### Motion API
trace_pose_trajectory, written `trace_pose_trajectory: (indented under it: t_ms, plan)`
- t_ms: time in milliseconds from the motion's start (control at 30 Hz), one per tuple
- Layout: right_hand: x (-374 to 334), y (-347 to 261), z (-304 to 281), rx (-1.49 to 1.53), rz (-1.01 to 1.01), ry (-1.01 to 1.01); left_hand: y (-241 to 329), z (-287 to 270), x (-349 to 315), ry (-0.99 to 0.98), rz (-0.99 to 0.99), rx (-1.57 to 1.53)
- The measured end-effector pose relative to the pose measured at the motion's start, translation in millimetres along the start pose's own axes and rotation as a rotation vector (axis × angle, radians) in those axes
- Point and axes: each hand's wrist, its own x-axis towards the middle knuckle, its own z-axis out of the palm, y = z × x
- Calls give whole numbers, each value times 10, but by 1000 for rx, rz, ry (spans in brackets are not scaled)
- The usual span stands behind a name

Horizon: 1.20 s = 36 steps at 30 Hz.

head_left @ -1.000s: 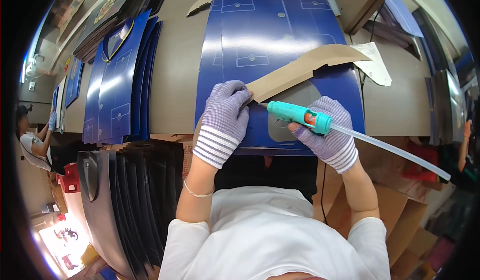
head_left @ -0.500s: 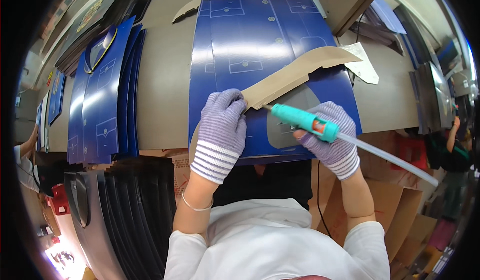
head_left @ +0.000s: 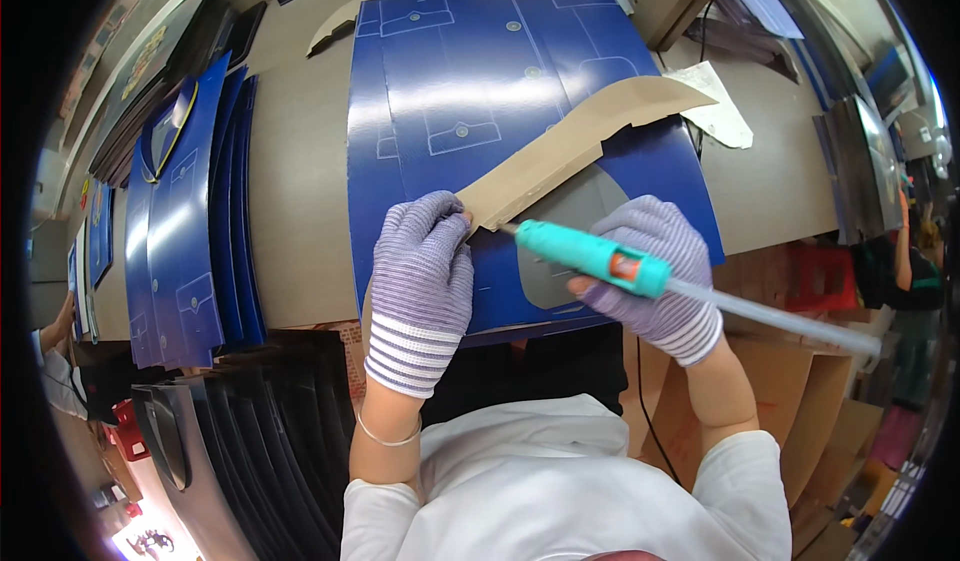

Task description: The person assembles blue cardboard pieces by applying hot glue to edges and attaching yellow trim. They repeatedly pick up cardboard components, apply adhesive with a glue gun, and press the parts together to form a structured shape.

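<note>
A curved tan cardboard strip [head_left: 570, 146] with a folded edge lies slantwise across a glossy blue printed board [head_left: 450, 81]. My left hand [head_left: 420, 286], in a purple-and-white striped glove, pinches the strip near its lower left part. In my right hand [head_left: 662, 261], gloved the same way, is a teal glue gun [head_left: 570, 251] with a long clear glue stick [head_left: 775, 319] out of its back. The gun's nozzle points left and sits at the strip's folded edge, close to my left fingertips. Whether it touches the cardboard cannot be made out.
Blue printed boards [head_left: 165, 251] stand at the left of the grey table [head_left: 300, 161]. Another tan strip [head_left: 340, 26] lies behind the work. A white sheet [head_left: 725, 111] is at the right. Black folded boards [head_left: 270, 451] stand below left, cartons [head_left: 780, 401] below right.
The whole view has shifted and turned a little. Both hands keep their grips, and the glue gun's nozzle remains by the strip's edge, slightly nearer it.
</note>
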Motion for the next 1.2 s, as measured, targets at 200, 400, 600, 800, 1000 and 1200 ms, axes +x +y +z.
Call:
trace_pose_trajectory:
  t_ms: [200,400,600,800,1000,1200]
  plan:
    - [-23,126,-46,-251,20,42,-9,-10,10,-23,-6,11]
    - [-55,263,-189,99,278,177,4,-7,3,-21,-8,26]
    - [-45,159,-5,-185,96,8,-13,-5,10,-24,-4,5]
    - [-106,391,-197,-107,362,237,-14,2,8,-25,2,-1]
    - [-9,163,-178,-68,97,77,-14,-4,6,-32,5,16]
    - [-51,78,-83,-248,117,-79,-7,9,4,-24,1,20]
